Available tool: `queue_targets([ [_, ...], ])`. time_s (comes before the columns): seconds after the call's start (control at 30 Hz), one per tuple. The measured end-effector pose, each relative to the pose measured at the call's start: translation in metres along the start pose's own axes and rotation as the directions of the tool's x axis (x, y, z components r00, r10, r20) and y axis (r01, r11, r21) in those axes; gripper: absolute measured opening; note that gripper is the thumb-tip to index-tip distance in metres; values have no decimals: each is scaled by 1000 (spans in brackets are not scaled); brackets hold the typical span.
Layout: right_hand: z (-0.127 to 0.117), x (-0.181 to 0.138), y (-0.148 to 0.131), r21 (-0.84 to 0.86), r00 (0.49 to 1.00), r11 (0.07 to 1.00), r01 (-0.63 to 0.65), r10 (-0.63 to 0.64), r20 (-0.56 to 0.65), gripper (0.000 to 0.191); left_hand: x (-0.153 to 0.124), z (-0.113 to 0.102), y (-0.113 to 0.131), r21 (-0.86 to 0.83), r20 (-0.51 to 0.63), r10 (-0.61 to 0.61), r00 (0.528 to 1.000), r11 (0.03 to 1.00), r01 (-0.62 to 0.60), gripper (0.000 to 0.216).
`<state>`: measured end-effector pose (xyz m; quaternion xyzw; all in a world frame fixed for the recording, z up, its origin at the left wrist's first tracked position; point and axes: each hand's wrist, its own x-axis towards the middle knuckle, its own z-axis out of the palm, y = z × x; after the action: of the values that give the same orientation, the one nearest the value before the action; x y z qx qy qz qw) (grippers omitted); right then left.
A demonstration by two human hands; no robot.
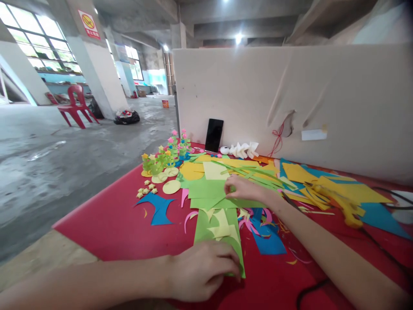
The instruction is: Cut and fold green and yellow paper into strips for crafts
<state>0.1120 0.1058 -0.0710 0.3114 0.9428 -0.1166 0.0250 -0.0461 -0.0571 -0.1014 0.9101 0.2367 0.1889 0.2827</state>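
Observation:
My left hand [206, 270] lies low in the middle, its fingers curled down over the near end of a long green paper sheet [201, 228]. Its fingertips are partly hidden, so what they hold cannot be made out. Farther back, my right hand [243, 188] has thumb and fingers closed in a pinch at the green paper [206, 189] lying crosswise. Pale yellow paper scraps [222, 226] rest on the long sheet between my hands. Curled pink paper offcuts [248, 224] and a blue paper piece [269, 239] lie beside it to the right.
Paper trees with stars [161, 160], yellow discs [171, 186] and small folded stars [148, 188] stand or lie at the left. A black phone [214, 135] leans against the white panel [238, 90]. At right are green strips [254, 172] and a yellow glue gun [338, 202] with a cord.

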Motion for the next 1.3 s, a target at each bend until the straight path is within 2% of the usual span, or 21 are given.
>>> queue_targets([
  [0.2,1,-1,17,13,998,999,-44,45,-50,28,-1,2,-2,-1,-2,8,1000,1000,-8,36],
  [0.4,5,-1,38,-5,996,996,-92,91,-24,25,1,1,-3,-7,10,12,1000,1000,-12,36],
  [0.57,11,0,44,-4,994,994,-111,111,20,24,2,1,-3,-28,14,-10,1000,1000,11,36],
  [0.7,15,-1,47,-5,987,987,-158,158,3,24,2,0,-3,-31,8,-5,1000,1000,5,35],
  [0.83,17,-3,53,-50,956,956,-290,286,-71,25,3,0,-3,-28,9,-5,1000,1000,6,35],
  [1.0,5,2,78,-83,865,873,-481,458,-205,26,3,1,-3,-22,19,-16,1000,1000,17,35],
  [1.17,-15,18,108,-65,844,860,-505,477,-244,27,4,-2,-1,-10,44,-27,999,1000,28,33],
  [1.3,-14,33,116,-87,857,871,-483,451,-248,26,6,-2,0,-24,26,-22,999,999,23,32],
])
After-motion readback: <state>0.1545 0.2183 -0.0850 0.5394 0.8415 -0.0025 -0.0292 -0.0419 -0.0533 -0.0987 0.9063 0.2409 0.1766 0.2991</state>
